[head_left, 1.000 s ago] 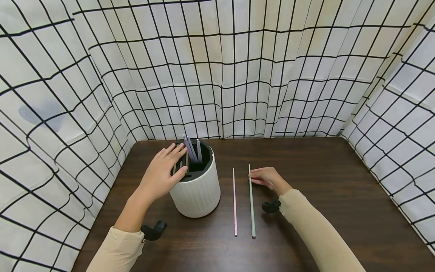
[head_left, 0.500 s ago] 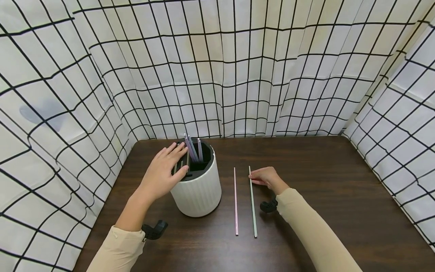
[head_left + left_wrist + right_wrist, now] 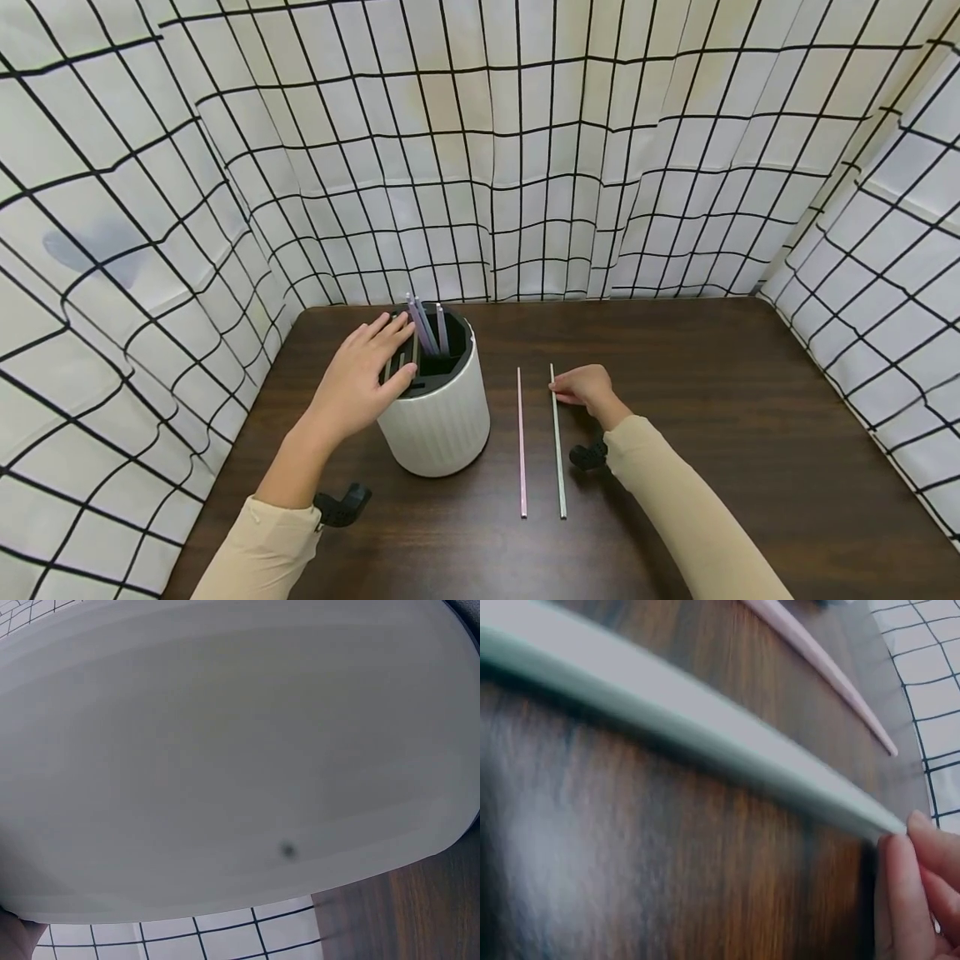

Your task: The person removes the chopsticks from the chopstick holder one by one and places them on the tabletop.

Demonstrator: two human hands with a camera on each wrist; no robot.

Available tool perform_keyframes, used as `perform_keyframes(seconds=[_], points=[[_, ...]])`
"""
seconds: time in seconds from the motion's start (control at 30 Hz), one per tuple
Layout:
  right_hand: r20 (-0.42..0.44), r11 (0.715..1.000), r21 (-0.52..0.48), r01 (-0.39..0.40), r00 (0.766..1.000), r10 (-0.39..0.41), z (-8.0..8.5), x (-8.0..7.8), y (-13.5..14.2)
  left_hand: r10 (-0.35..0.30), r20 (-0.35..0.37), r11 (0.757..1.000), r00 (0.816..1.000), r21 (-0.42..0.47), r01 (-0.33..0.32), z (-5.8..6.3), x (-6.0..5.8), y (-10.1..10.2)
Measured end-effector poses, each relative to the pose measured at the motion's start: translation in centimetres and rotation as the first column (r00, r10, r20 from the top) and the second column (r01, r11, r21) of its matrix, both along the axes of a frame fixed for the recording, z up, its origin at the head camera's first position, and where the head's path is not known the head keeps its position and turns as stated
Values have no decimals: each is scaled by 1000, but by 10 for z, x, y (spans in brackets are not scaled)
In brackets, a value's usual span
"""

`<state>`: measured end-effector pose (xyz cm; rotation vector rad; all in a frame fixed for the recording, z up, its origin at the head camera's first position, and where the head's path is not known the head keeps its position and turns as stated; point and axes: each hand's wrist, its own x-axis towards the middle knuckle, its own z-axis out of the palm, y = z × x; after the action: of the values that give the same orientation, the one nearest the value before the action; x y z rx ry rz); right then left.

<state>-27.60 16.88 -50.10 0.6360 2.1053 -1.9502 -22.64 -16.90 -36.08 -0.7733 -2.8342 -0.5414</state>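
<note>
My left hand rests with spread fingers over the top of a white ribbed utensil holder with a black slotted insert. In the left wrist view the holder's pale wall fills most of the picture. My right hand pinches a pale green chopstick near its far, thin end; the right wrist view shows the fingertips on that tip. A pink chopstick lies on the table, left of the green one and nearly parallel to it. Whether the green one is fully on the tabletop, I cannot tell.
Several purple and bluish chopsticks stand in the holder's open compartment, beside my left fingers. The dark wooden table is bounded by white grid-patterned curtains at the back and both sides.
The green chopstick has shifted very slightly in my right hand's pinch, its ends now nearly level with the pink one's. My left hand stays on the holder.
</note>
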Motion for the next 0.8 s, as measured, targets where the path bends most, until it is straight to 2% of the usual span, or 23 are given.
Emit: perform_keyframes(seconds=[0.37, 0.6, 0.8], points=[[-10, 997, 36, 62, 998, -62, 1, 2, -2, 0, 0, 1000, 1000, 5, 0, 0, 0, -1], [-21, 998, -29, 56, 998, -56, 6, 7, 3, -6, -2, 1000, 1000, 5, 7, -1, -2, 0], [-39, 995, -94, 15, 999, -19, 15, 10, 3, -3, 0, 1000, 1000, 5, 3, -2, 0, -2]])
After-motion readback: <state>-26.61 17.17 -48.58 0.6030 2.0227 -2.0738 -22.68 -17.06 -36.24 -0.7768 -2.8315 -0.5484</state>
